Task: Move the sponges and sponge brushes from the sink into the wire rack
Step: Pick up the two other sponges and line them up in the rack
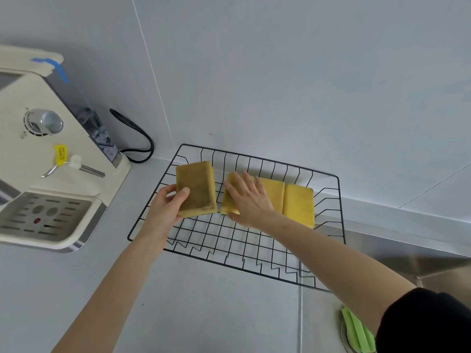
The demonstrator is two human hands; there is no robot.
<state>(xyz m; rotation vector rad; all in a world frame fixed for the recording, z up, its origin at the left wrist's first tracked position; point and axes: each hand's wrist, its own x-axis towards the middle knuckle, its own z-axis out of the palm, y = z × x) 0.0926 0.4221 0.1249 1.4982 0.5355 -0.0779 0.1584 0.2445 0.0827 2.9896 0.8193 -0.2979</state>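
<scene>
1. Here, the largest thing is the light grey counter [204, 314], which fills the lower half of the frame and meets a pale wall at the top.
2. A cream coffee machine [38, 159] stands at the left side of the frame, with a metal drip tray in front and a black cable [142, 138] curling behind it, near the wall.
3. The black wire rack [254, 250] lies on the counter in the middle of the frame; its right edge is just beside the steel sink [420, 258], of which only the rim and a part of a wall show at the right.
4. In the far half of the rack, three yellow sponges lie flat in a row and touch each other: the left sponge [226, 202], the middle sponge [274, 192] and the right sponge [299, 206].
5. The right hand [248, 200] lies flat on the left sponge of this row, fingers straight and a little spread, the thumb at its near edge.
6. The left hand [167, 205] holds a fourth sponge [196, 189], darker on top, over the left part of the rack; the thumb presses on top and the other fingers go under it, where I cannot see them.
7. A green object [356, 332] shows at the lower right of the frame; I cannot tell what it is.
</scene>
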